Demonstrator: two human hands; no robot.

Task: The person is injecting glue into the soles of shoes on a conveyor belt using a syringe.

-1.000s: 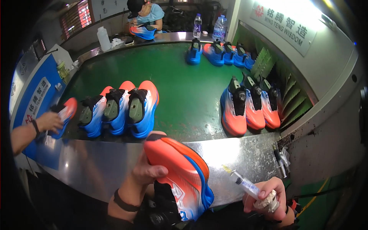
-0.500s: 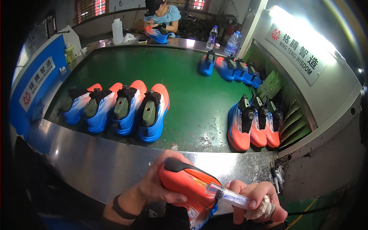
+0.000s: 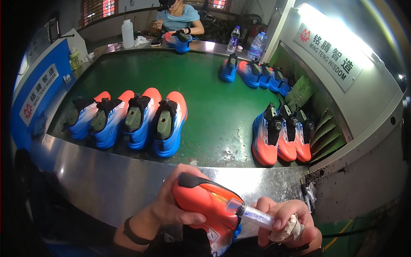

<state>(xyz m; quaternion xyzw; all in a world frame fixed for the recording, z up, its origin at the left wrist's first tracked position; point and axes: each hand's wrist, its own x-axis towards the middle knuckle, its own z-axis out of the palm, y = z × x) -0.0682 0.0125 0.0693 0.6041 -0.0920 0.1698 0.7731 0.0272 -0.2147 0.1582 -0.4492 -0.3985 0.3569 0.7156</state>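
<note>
My left hand [image 3: 169,210] grips an orange and blue sneaker [image 3: 195,200] from its left side, with the sole edge turned up and the black toe piece toward the table. In my right hand [image 3: 295,214] is a clear syringe [image 3: 258,217], pointing left at the seam between the sneaker's upper and its sole. Its thin amber tip [image 3: 218,197] lies against or just over that seam; contact cannot be told. A wad of crumpled white tissue [image 3: 286,229] is bunched at the syringe's rear, under my right fingers.
A green conveyor belt [image 3: 209,115] with a metal edge [image 3: 107,180] lies ahead. Sneakers line its left [image 3: 169,128], right [image 3: 265,141] and far right [image 3: 230,68]. Opposite, a person [image 3: 180,21] handles another sneaker [image 3: 180,41]. Bottles [image 3: 127,34] stand along the far edge.
My hands, the sneaker and the syringe have shifted slightly left in view, with the syringe still at the seam. Across the belt, the person has raised one hand off their sneaker.
</note>
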